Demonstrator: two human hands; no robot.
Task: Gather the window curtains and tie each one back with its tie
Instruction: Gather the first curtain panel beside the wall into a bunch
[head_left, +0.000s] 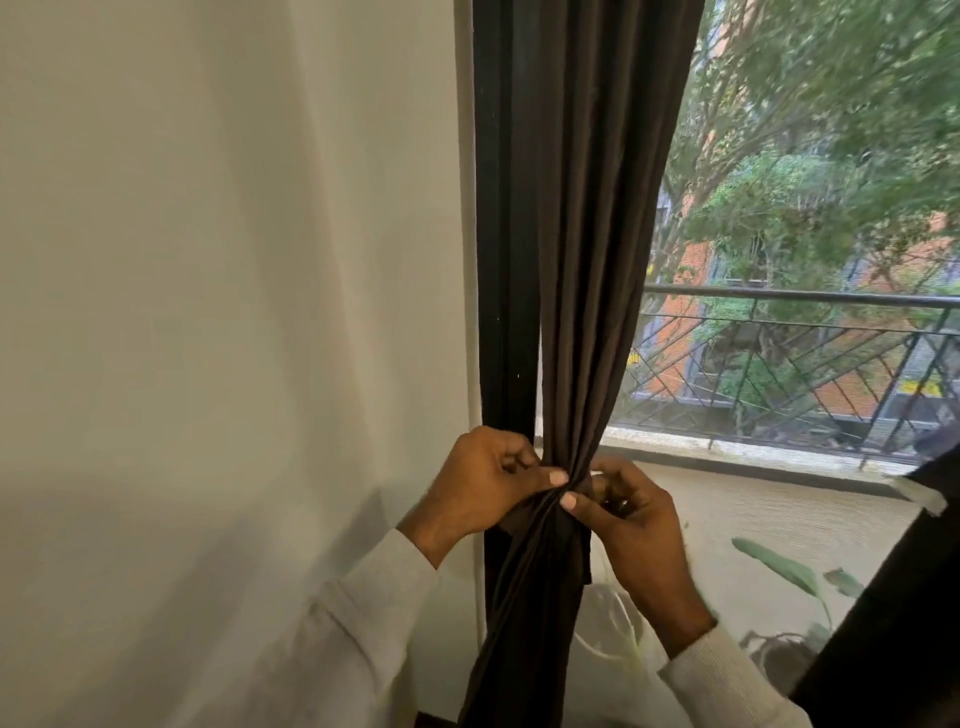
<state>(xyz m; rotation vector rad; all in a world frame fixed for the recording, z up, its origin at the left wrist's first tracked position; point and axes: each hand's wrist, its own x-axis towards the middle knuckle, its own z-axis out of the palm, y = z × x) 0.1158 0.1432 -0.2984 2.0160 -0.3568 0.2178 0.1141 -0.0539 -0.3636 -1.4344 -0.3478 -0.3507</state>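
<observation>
A dark brown curtain hangs at the left side of the window, gathered into a narrow bundle at sill height. A strip of the same dark cloth, the tie, wraps the bundle at its waist. My left hand grips the bundle and tie from the left, thumb pressed on the front. My right hand pinches the tie from the right, thumb meeting the left thumb. A second dark curtain shows at the lower right edge.
A white wall fills the left. The dark window frame stands behind the curtain. Through the mesh screen are a balcony railing, trees and a brick building. Potted plant leaves lie low on the right.
</observation>
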